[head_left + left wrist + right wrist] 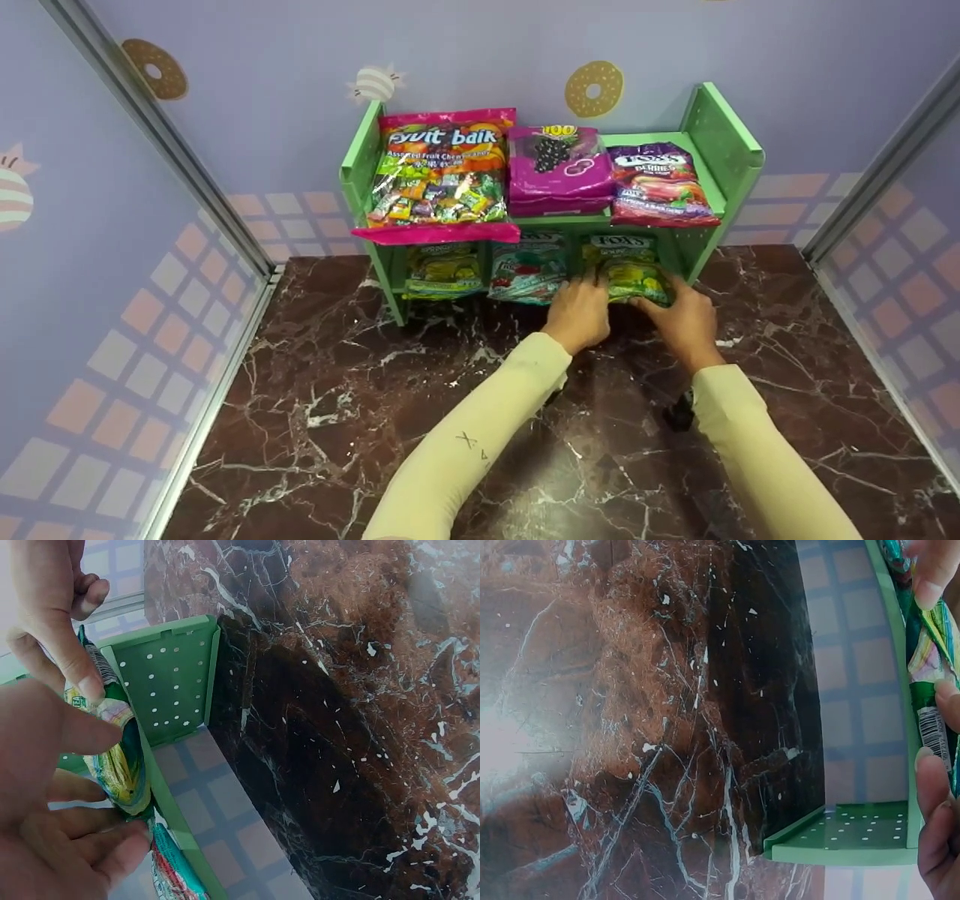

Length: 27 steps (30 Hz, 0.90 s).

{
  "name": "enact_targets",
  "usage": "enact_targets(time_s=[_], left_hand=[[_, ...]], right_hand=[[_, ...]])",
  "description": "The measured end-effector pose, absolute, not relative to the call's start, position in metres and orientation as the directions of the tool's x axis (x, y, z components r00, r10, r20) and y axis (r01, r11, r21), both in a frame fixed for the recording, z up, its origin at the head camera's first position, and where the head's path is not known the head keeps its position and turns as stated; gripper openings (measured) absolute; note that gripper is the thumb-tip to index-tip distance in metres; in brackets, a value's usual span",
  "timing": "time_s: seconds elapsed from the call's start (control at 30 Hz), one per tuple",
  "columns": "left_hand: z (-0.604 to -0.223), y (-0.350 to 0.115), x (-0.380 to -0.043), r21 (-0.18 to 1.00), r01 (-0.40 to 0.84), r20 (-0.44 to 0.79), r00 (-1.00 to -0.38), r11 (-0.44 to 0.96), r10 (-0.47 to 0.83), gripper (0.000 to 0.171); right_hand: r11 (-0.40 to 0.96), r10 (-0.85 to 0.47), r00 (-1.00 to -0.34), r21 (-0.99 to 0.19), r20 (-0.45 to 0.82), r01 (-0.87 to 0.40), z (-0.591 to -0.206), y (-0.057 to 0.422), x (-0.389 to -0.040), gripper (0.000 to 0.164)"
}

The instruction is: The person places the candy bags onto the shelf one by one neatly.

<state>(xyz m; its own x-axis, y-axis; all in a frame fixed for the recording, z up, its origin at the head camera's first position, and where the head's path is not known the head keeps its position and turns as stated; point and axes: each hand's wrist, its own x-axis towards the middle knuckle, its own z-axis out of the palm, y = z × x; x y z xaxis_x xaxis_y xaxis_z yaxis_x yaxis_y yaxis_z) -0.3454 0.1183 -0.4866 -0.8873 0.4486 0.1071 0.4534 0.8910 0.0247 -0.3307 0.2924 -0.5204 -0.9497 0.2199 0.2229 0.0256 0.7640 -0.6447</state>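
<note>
On the right of the lower shelf lies a yellow-green Fox's candy bag [636, 279], between both hands. My left hand [582, 313] holds its left end; in the left wrist view the thumb and fingers bend around that end. My right hand [686, 321] grips the other end, thumb at the front edge, and its fingertips lie along the bag by a barcode in the right wrist view. Behind it, another Fox's bag [619, 241] shows its top. Just left of my left hand sits a teal Fox's bag [529, 270].
The green shelf unit [742, 169] stands against the patterned wall on a marbled floor [360, 450]. Its top bears a Fyuit baik bag [442, 169], a purple grape pack [559, 172] and a Fox's Berries bag [661, 184]. Yellow bags [444, 271] fill the lower left.
</note>
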Motion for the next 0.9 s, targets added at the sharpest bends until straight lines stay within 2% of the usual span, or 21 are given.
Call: enact_targets(time_s=[0.27, 0.67, 0.9], left_hand=[[-0.485, 0.119, -0.343, 0.090, 0.417, -0.024, -0.907, 0.905, 0.420, 0.072], [-0.485, 0.111, -0.340, 0.071, 0.448, 0.029, -0.894, 0.891, 0.447, 0.064], [-0.483, 0.104, -0.336, 0.056, 0.479, 0.029, -0.878, 0.876, 0.478, 0.063]], right_hand=[[0.775, 0.233, -0.948, -0.630, 0.217, 0.046, -0.520, 0.287, -0.333, 0.071], [0.802, 0.256, -0.941, -0.593, 0.220, 0.080, -0.522, 0.286, -0.340, 0.067], [0.839, 0.244, -0.930, -0.540, 0.274, 0.061, -0.525, 0.288, -0.337, 0.062]])
